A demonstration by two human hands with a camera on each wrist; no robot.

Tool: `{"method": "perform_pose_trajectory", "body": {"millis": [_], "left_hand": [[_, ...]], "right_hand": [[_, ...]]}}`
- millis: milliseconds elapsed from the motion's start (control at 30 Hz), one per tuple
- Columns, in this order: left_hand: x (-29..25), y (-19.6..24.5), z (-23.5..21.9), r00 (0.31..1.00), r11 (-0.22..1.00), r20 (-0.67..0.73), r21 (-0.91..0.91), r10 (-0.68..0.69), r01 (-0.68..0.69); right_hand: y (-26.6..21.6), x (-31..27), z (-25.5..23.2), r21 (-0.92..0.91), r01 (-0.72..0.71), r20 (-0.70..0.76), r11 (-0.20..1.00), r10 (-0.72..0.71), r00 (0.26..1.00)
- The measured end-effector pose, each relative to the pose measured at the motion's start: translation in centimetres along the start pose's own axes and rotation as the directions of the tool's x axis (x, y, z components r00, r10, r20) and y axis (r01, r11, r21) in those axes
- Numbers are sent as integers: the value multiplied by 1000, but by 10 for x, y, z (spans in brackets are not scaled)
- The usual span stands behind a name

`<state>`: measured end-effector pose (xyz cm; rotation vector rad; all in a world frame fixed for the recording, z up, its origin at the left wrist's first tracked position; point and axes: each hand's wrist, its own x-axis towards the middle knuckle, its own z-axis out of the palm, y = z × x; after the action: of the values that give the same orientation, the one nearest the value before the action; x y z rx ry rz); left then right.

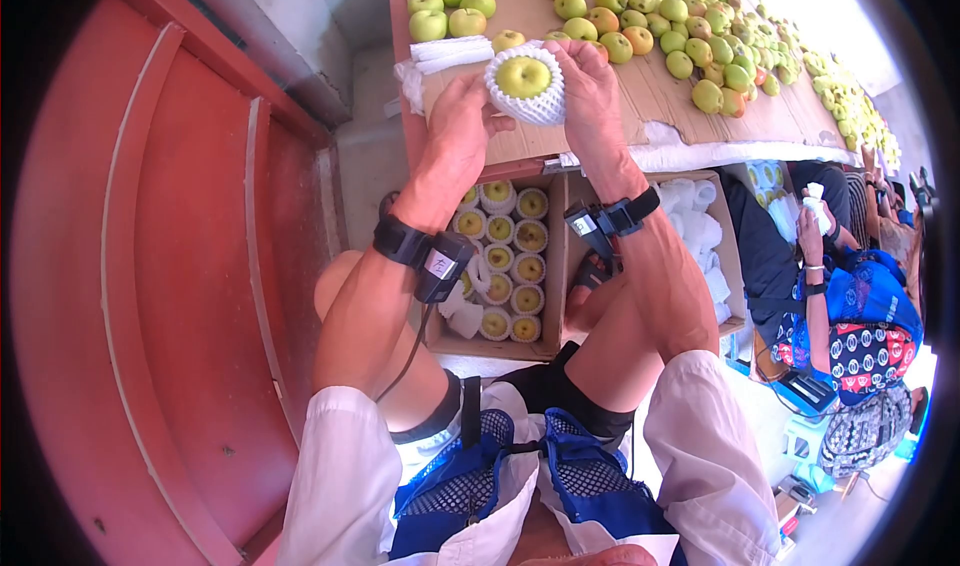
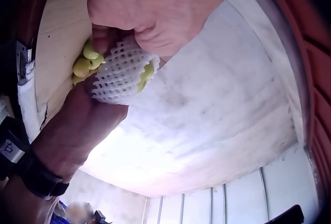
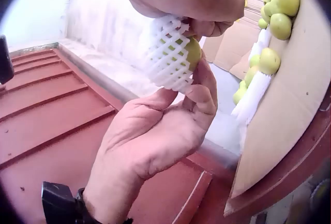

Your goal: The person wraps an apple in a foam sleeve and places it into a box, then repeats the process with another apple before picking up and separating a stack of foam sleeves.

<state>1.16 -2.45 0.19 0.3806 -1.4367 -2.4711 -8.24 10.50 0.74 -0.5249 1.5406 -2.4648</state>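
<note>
A yellow-green apple sits in a white foam net sleeve, held up between both hands above the near edge of the cardboard-covered table. My left hand grips its left side, with the fingers and thumb bent around the sleeve in the right wrist view. On the opposite side, my right hand pinches the sleeve near its upper rim. The net covers the apple's sides, and green skin shows at its open end. Part of the right hand's fingers is hidden behind the net in the left wrist view.
Loose apples spread over the table, with a smaller group beside stacked foam nets. Below stands a carton of netted apples, next to a box of white foam nets. A red door flanks the left; another person sits at right.
</note>
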Motion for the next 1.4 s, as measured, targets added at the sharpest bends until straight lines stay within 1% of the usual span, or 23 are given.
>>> {"method": "perform_pose_trajectory", "body": {"millis": [100,200,267,367,467,500,600,700,800,967,1000,1100,1167,1267,1367,1400], "left_hand": [[-4,3,2,999,998,49,-60,-13,16],[-9,5,10,999,997,37,-75,5,-3],[-9,4,8,998,996,55,-91,-11,16],[-8,3,6,998,995,62,-92,-24,29],[-9,5,7,997,995,52,-76,-54,58],[-11,6,9,996,995,50,-70,-68,71],[-13,9,12,996,988,49,-137,-73,79],[-19,18,15,990,988,130,-138,-50,68],[-14,12,11,988,998,155,56,-18,10],[-11,13,4,981,997,193,66,14,-27],[-10,14,3,979,997,204,69,15,-30],[-8,13,4,983,998,173,29,57,-63],[-9,15,3,985,998,168,30,51,-57],[-13,17,4,986,999,161,-10,40,-39],[-15,18,3,984,997,176,-80,9,5],[-15,19,2,983,994,184,-105,-3,22]], "right_hand": [[-3,-2,6,-57,65,-28,996,-67,997],[-6,-5,8,-68,104,-54,992,-108,993],[-3,-5,8,-65,122,-74,990,-127,989],[4,-3,5,-3,42,-101,999,-42,994],[11,-1,3,40,-1,-139,999,6,990],[11,0,2,41,10,-136,999,-4,991],[10,1,2,37,37,-137,999,-32,990],[9,2,2,24,57,-148,998,-53,988],[10,1,2,20,69,-119,997,-66,991],[12,0,4,17,39,-103,999,-37,994],[11,-1,5,-1,34,-101,999,-34,994],[10,-2,5,-53,24,-82,998,-28,996],[13,-2,4,-90,30,-54,996,-35,998],[14,-4,0,-327,84,-55,941,-107,993],[8,-11,5,-593,155,-55,790,-232,971],[14,-9,4,-634,178,-31,753,-255,967]]}}
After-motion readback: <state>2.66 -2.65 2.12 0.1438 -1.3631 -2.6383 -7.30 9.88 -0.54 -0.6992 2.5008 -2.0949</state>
